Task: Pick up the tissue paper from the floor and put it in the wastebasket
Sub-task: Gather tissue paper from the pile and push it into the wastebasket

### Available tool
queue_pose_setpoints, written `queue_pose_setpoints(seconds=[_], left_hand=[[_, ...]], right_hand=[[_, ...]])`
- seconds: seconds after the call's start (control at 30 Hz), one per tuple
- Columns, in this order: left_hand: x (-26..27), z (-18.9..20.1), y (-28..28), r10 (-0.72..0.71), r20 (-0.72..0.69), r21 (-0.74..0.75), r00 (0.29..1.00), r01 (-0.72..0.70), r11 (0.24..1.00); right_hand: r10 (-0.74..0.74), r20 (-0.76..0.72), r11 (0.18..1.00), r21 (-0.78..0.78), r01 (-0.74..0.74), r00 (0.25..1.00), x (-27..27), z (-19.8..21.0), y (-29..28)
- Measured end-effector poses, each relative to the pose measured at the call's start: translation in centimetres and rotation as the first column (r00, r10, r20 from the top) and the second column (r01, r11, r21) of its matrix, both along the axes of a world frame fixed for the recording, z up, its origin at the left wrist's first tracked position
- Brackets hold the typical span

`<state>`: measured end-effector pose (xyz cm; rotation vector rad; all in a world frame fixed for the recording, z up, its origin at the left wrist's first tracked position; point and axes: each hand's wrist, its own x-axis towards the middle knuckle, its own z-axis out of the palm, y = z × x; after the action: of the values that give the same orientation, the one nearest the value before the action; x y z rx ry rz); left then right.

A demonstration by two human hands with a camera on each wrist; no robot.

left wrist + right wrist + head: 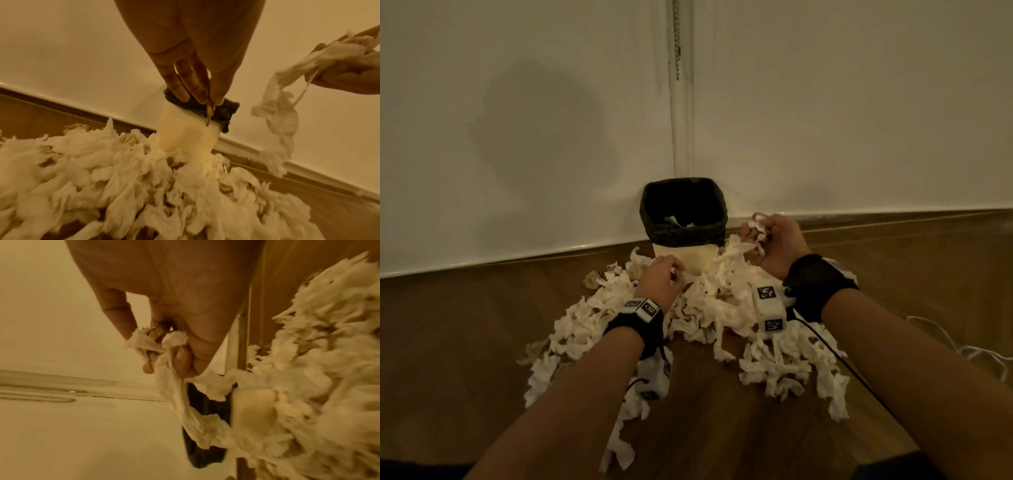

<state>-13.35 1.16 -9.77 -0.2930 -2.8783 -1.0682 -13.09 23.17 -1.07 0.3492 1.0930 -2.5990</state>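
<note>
A sprawling heap of crumpled white tissue paper point(709, 308) covers the brown wooden floor point(465, 325) in front of the cream wastebasket with a black liner point(683, 219), its shreds touching the basket's base; too many pieces to count. A few pieces already lie inside the basket.

The right hand point(774, 243) is raised beside the basket's rim, fingers curled round a wad of tissue point(176, 363) with some brownish scraps in it; a long strand point(277, 113) trails down from the fist. The left hand point(662, 274) is down at the pile before the basket. In the left wrist view its fingers point(185, 78) point straight down, close together, with one thin brownish sliver point(209, 113) between them; whether they truly pinch it cannot be told.

The paper looks very light, soft and easily torn, so it should compress into a fist. Bunching a clump from above seems better than pulling single strands, which may rip or drag neighbours.

There is one basket and two hands, each wrist wearing a black strap point(815, 284).
</note>
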Motion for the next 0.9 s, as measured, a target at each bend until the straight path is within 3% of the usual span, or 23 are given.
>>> queue_pose_setpoints(seconds=[0.3, 0.57, 0.9], left_hand=[[-0.2, 1.0, -0.4, 0.073, -0.069, 0.100, 0.995, -0.066, 0.993], [-1.4, 3.3, -0.6, 0.157, -0.081, 0.218, 0.984, -0.137, 0.966], [-7.9, 8.9, -0.9, 0.196, -0.183, 0.249, 0.963, -0.148, 0.957]], right_hand=[[-0.013, -0.195, 0.987, -0.159, -0.019, 0.981, -1.5, 5.3, -0.6], [-0.042, -0.185, 0.986, -0.164, 0.011, 0.982, -3.4, 6.9, -1.4], [-0.004, -0.342, 1.000, -0.022, -0.004, 0.940, -9.5, 10.7, -3.0]])
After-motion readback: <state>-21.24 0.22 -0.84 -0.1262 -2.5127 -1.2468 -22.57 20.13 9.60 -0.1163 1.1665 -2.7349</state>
